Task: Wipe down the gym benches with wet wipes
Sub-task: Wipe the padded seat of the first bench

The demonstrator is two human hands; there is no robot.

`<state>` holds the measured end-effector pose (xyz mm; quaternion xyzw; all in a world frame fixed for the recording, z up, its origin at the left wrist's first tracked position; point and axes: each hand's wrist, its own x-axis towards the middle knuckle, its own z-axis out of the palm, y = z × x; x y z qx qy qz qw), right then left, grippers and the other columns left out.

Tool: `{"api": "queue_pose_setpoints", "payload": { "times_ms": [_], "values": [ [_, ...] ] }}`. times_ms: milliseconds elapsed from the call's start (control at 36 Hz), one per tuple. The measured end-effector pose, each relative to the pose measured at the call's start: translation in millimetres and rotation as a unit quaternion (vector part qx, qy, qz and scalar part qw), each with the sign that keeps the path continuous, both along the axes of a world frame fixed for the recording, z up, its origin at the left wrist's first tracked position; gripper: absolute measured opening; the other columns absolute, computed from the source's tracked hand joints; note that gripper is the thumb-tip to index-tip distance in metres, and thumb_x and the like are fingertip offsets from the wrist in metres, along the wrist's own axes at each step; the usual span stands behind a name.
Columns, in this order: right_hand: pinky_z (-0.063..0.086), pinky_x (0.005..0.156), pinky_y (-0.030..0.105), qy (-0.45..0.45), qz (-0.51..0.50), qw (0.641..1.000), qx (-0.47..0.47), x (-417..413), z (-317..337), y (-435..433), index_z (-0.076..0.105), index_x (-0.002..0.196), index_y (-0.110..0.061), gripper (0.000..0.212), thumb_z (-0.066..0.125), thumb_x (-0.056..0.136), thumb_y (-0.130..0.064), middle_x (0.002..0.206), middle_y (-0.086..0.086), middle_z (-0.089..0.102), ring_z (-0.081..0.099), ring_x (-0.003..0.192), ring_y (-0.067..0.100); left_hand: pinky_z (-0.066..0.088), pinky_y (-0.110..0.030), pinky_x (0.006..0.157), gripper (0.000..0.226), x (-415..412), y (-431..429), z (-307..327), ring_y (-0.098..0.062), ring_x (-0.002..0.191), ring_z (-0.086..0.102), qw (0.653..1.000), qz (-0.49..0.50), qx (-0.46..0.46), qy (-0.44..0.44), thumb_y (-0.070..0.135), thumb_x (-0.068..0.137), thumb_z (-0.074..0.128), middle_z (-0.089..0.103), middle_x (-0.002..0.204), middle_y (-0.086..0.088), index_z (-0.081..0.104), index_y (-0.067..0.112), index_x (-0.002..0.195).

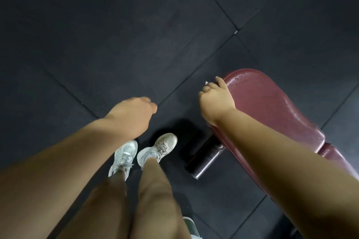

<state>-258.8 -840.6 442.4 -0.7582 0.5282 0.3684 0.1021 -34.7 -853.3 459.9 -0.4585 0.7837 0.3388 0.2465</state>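
The right hand [216, 101] grips a wipe [206, 83] on the bench [272, 103] edge at 3 o'clock; left hand [134, 114] hangs curled, empty. The small wipe may slip off.

Gym — dark rubber floor tiles [116, 25], maroon padded bench [272, 106], black foam roller pad [204, 159]

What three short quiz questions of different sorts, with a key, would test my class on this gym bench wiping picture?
1. True or false: the right hand is at the edge of the red bench.
2. Which hand holds nothing: A left, B right?
3. Fill in: a white corner of the ___ shows at the right hand's fingers.

Key: 1 true. 2 A, the left hand hangs over the floor. 3 wipe.
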Motion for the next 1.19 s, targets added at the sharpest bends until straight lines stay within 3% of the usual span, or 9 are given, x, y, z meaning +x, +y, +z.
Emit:
{"api": "queue_pose_setpoints", "payload": {
  "times_ms": [83,167,222,417,722,889,972,1056,1194],
  "values": [
    [0.004,0.117,0.046,-0.012,0.048,0.999,-0.003,3,-3,20,0.061,0.12,-0.008,0.042,0.036,0.087,-0.016,0.129,0.012,0.057,0.038,0.134,0.029,0.05,-0.035,0.079,0.054,7,5,-7,-0.022,0.098,0.054,1.0,-0.016,-0.002,0.015,-0.008,0.078,0.038,0.051,0.113,0.004,0.053,0.024,0.12],
    [0.032,0.108,0.051,-0.032,0.091,0.995,-0.023,1,-3,39,0.077,0.081,-0.01,0.051,0.026,0.076,-0.016,0.09,0.012,0.072,0.063,0.107,0.031,0.05,-0.035,0.076,0.053,11,9,-11,-0.022,0.096,0.054,0.999,-0.041,-0.009,0.031,-0.008,0.078,0.039,0.05,0.111,0.003,0.053,0.022,0.12],
    [0.038,0.102,0.054,-0.032,0.108,0.993,-0.023,-4,-5,52,0.077,0.07,-0.01,0.038,0.04,0.076,-0.018,0.082,0.014,0.073,0.067,0.098,0.031,0.049,-0.034,0.075,0.05,10,12,-12,-0.022,0.095,0.053,0.997,-0.062,-0.016,0.039,-0.007,0.08,0.039,0.051,0.11,0.002,0.053,0.02,0.119],
    [0.024,0.109,0.048,-0.018,0.17,0.984,-0.041,-15,-5,84,0.079,0.08,-0.021,0.018,0.075,0.064,-0.028,0.098,0.004,0.074,0.062,0.113,0.021,0.049,-0.034,0.075,0.047,0,21,-12,-0.021,0.096,0.053,0.991,-0.112,-0.033,0.063,-0.006,0.08,0.04,0.051,0.109,0.002,0.054,0.019,0.117],
    [0.034,0.105,0.048,-0.052,0.182,0.981,-0.048,-52,3,141,0.079,0.076,-0.024,0.017,0.081,0.059,-0.024,0.105,-0.002,0.073,0.055,0.122,0.015,0.047,-0.033,0.071,0.046,-25,51,-12,-0.021,0.094,0.053,0.982,-0.178,-0.027,0.058,-0.005,0.081,0.038,0.052,0.109,0.001,0.053,0.017,0.119],
    [0.029,0.09,0.043,-0.056,0.174,0.982,-0.042,-82,4,194,0.078,0.069,-0.02,0.012,0.074,0.058,-0.014,0.094,-0.003,0.074,0.055,0.121,0.016,0.048,-0.034,0.073,0.044,-48,73,-11,-0.021,0.096,0.053,0.973,-0.221,-0.039,0.056,-0.005,0.081,0.038,0.051,0.109,0.0,0.053,0.016,0.117],
    [0.029,0.08,0.039,-0.064,0.178,0.979,-0.077,-97,4,220,0.074,0.063,-0.016,0.033,0.045,0.071,-0.003,0.082,-0.001,0.07,0.062,0.1,0.021,0.049,-0.036,0.076,0.046,-63,87,-6,-0.023,0.097,0.052,0.972,-0.226,-0.033,0.053,-0.006,0.08,0.036,0.051,0.11,0.0,0.053,0.015,0.117],
    [0.027,0.067,0.033,-0.142,0.109,0.975,-0.129,-99,10,232,0.07,0.059,-0.012,0.041,0.033,0.075,-0.005,0.083,0.006,0.069,0.059,0.076,0.026,0.049,-0.039,0.078,0.047,-78,101,-1,-0.023,0.097,0.052,0.97,-0.234,-0.036,0.054,-0.007,0.079,0.035,0.051,0.11,-0.001,0.054,0.015,0.117],
    [0.048,0.062,0.034,-0.231,-0.124,0.925,-0.275,-92,19,258,0.07,0.083,-0.002,0.039,0.033,0.072,-0.001,0.092,0.012,0.068,0.049,0.074,0.03,0.048,-0.038,0.08,0.049,-103,115,12,-0.022,0.1,0.052,0.97,-0.225,-0.051,0.073,-0.005,0.083,0.037,0.052,0.113,0.002,0.055,0.021,0.121]
  ]
}}
